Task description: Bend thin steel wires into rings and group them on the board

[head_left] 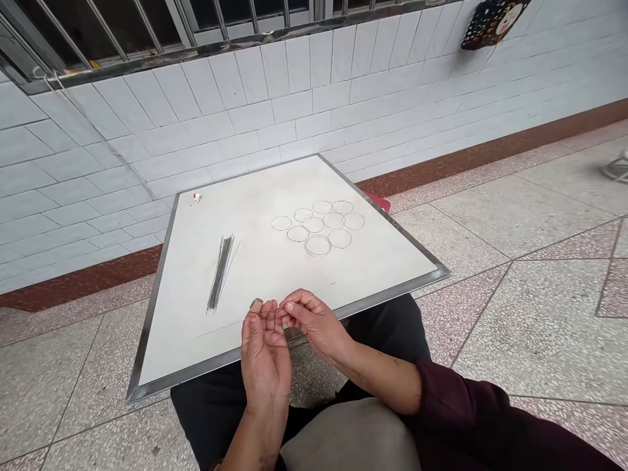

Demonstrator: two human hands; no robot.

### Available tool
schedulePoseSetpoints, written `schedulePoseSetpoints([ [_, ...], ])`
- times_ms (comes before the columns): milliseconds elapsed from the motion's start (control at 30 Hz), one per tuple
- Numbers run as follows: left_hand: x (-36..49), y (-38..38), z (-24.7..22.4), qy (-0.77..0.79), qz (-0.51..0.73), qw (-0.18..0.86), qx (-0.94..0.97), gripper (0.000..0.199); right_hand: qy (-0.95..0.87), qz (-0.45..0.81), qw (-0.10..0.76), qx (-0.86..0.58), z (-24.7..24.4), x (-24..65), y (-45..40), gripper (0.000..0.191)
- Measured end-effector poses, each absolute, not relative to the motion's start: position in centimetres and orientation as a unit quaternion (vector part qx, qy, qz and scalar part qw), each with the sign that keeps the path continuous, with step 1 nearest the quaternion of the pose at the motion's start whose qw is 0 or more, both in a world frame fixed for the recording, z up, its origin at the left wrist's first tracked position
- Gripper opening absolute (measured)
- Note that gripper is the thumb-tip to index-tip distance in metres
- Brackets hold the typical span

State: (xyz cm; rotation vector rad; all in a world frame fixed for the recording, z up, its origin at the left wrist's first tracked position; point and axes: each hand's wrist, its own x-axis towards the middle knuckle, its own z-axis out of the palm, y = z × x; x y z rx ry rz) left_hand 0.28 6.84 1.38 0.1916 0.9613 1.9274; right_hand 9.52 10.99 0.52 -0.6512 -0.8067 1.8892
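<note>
A thin straight wire (223, 328) runs across both hands just above the near edge of the white table (245, 209). My left hand (265, 363), palm up, pinches it between thumb and forefinger; a brown strip of tape wraps that forefinger. Close beside it, my right hand (318, 326) grips the wire with thumb and fingers, and one end sticks out to the right. On the table's left lies a bundle of straight dark wires (220, 273), with one or two strays alongside. Several thin wire rings (305, 246) lie flat at the right, some overlapping.
Near the far left corner of the table sits a small red and white object (197, 197). A metal rim (402, 286) borders the tabletop. Behind stands a white tiled wall (220, 124) with a barred window. Something red (380, 203) shows past the right edge.
</note>
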Motion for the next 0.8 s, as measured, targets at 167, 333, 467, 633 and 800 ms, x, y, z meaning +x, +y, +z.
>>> schedulePoseSetpoints([
  [167, 0.3, 6.7, 1.8, 0.393, 0.788, 0.468, 0.072, 0.014, -0.323, 0.768, 0.483, -0.270, 0.5, 9.7, 10.9, 0.034],
  [333, 0.4, 6.7, 1.7, 0.390, 0.788, 0.471, 0.070, 0.015, -0.326, 0.756, 0.505, -0.261, 0.3, 9.8, 10.8, 0.029],
  [467, 0.5, 6.6, 1.9, 0.382, 0.791, 0.474, 0.051, 0.012, -0.299, 0.751, 0.538, -0.240, 0.3, 9.9, 10.6, 0.027],
  [633, 0.5, 6.4, 2.4, 0.371, 0.795, 0.479, 0.027, 0.016, -0.269, 0.773, 0.543, -0.190, 0.9, 9.9, 10.2, 0.032],
  [800, 0.6, 6.3, 2.9, 0.350, 0.804, 0.481, 0.008, 0.016, -0.261, 0.773, 0.548, -0.185, 1.4, 9.6, 9.8, 0.029],
])
